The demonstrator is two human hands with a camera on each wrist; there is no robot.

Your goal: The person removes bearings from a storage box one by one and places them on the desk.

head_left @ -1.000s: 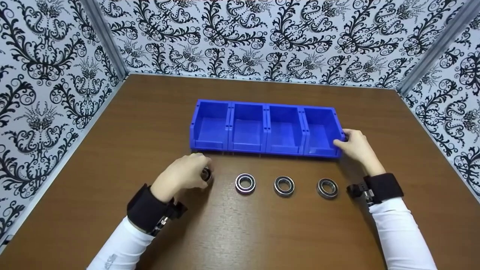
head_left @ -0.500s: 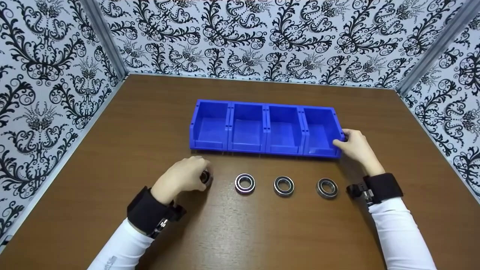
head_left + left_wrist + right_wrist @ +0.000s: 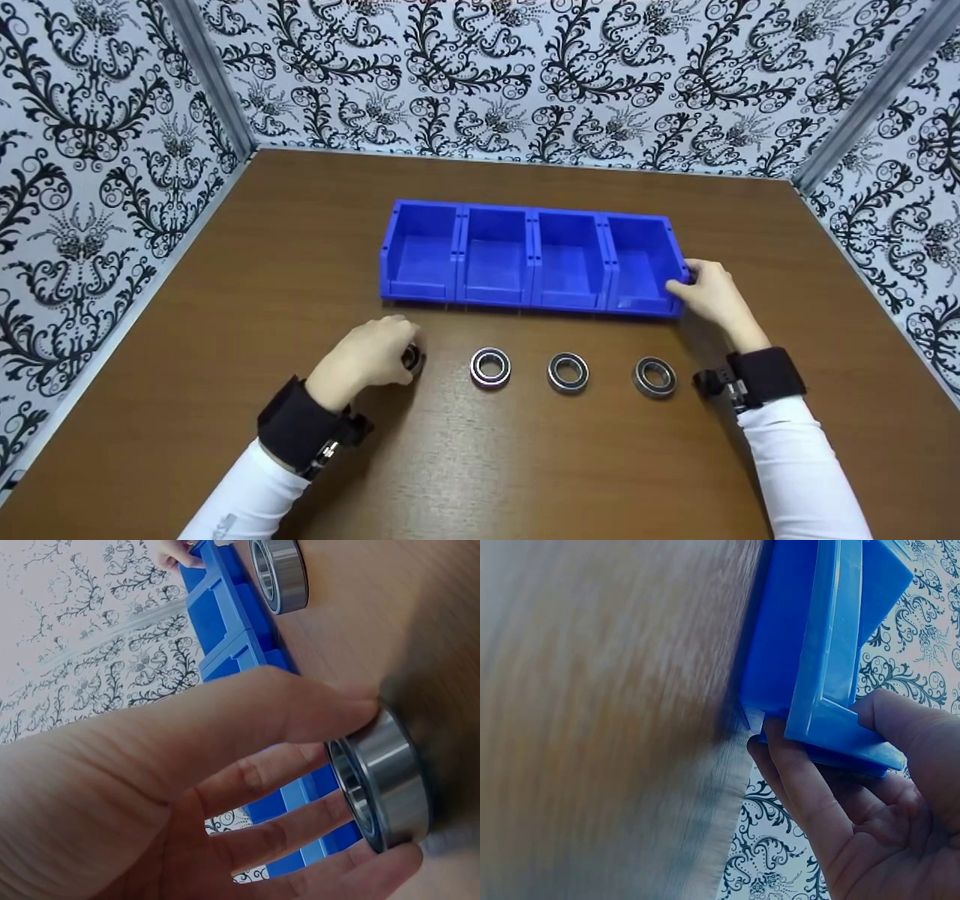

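Observation:
My left hand pinches a steel ball bearing by its outer ring, thumb on one side and fingertips on the other. In the left wrist view the bearing's face with its bore is turned toward the palm. My right hand grips the right side wall of a blue four-part bin, thumb over the edge on the inside and fingers along the outside, as the right wrist view shows. More bearings lie flat in a row in front of the bin: one on the left, a middle bearing and a right bearing.
The brown wooden table carries everything. Patterned wall panels stand behind and at both sides, joined by grey corner posts. The bin's compartments face the front with low lips.
My left hand has shifted slightly toward the near edge with the bearing in its fingers. The right hand, the bin and the row of bearings look unmoved.

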